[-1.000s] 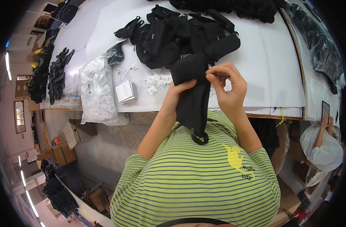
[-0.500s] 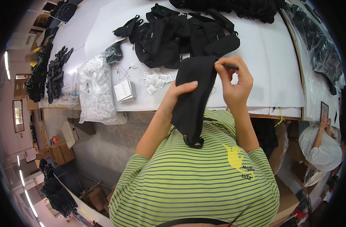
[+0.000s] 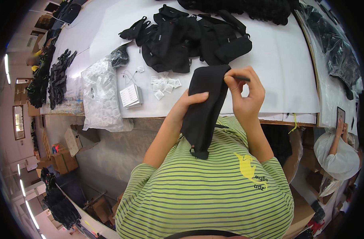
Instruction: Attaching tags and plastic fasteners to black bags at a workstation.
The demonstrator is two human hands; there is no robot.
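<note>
A flat black fabric bag [image 3: 205, 103] hangs upright in front of my chest, a small loop at its lower end resting against my shirt. My left hand [image 3: 188, 103] grips its left side, thumb across the front and the other fingers hidden behind. At the bag's upper right corner, my right hand [image 3: 247, 89] pinches with thumb and forefinger. A short dark strip [image 3: 242, 78] sticks out between those fingers; whether it is part of the bag or a separate thing I cannot tell. Beyond my hands, a pile of similar black bags [image 3: 170, 42] lies on the white table [image 3: 281, 75].
Left of my hands are a plastic bag of small white packets [image 3: 100, 95], a stack of white printed cards [image 3: 131, 95] and several loose white packets [image 3: 164, 84]. More black goods [image 3: 265, 10] lie at the far edge. A person in white [image 3: 337, 153] holds a tablet at right.
The bag has come down slightly toward me and turned a little, showing narrower. My right hand has dropped slightly with its corner. The grip of both hands stays the same.
</note>
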